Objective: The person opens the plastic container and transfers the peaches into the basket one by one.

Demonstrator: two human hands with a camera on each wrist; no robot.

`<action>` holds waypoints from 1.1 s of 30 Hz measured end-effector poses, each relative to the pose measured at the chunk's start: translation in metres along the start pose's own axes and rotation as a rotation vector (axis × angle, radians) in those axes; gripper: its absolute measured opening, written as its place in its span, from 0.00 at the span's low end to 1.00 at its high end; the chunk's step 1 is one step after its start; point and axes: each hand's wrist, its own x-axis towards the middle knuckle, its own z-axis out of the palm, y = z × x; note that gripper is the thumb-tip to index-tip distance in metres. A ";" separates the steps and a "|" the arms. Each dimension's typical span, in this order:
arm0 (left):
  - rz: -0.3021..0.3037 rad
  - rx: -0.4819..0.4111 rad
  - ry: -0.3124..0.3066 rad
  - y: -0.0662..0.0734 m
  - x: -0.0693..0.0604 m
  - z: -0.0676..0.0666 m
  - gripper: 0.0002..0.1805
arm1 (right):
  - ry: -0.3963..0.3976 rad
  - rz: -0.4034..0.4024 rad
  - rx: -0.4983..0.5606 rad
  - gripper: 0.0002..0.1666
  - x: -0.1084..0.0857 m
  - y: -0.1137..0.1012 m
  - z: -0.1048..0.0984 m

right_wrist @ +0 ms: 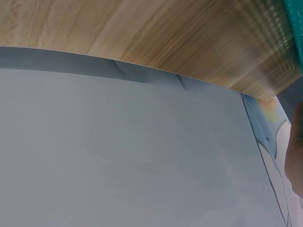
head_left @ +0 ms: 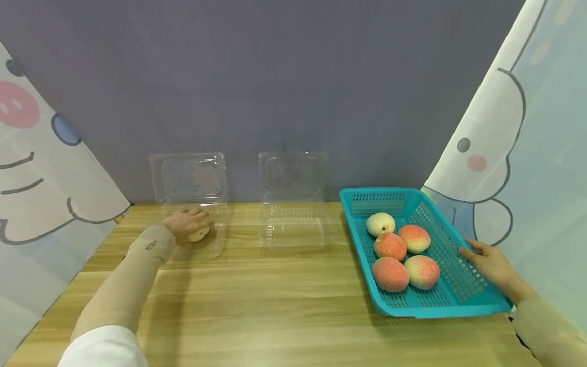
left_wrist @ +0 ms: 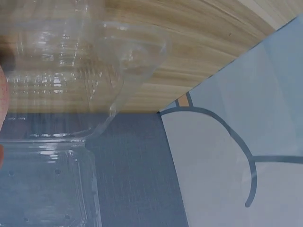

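My left hand (head_left: 187, 224) reaches into the left clear plastic clamshell box (head_left: 188, 178), its fingers curled over a pale yellow peach (head_left: 199, 235). That box has its lid raised; the left wrist view shows the clear plastic (left_wrist: 52, 179) and only a sliver of the hand. At the right, my right hand (head_left: 492, 265) grips the side rim of a teal plastic basket (head_left: 440, 312). Inside the basket lie several peaches (head_left: 390, 274), most of them reddish and one pale yellow. The right wrist view catches only part of that hand (right_wrist: 294, 156).
A second clear clamshell box (head_left: 295, 239), lid up, stands between the first box and the basket. Everything rests on a wooden table (head_left: 257, 311). A grey backdrop (head_left: 293, 92) rises behind, with printed cartoon curtains (head_left: 486, 153) on both sides.
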 end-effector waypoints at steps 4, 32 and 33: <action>0.005 -0.066 0.133 0.001 0.000 0.011 0.30 | 0.010 0.000 -0.002 0.39 -0.001 -0.001 0.001; -0.050 0.026 -0.038 0.007 0.000 0.001 0.30 | 0.009 -0.016 0.014 0.39 -0.001 0.002 0.003; -0.049 0.030 -0.033 0.007 0.000 -0.001 0.30 | 0.005 -0.015 0.011 0.39 0.000 0.002 0.002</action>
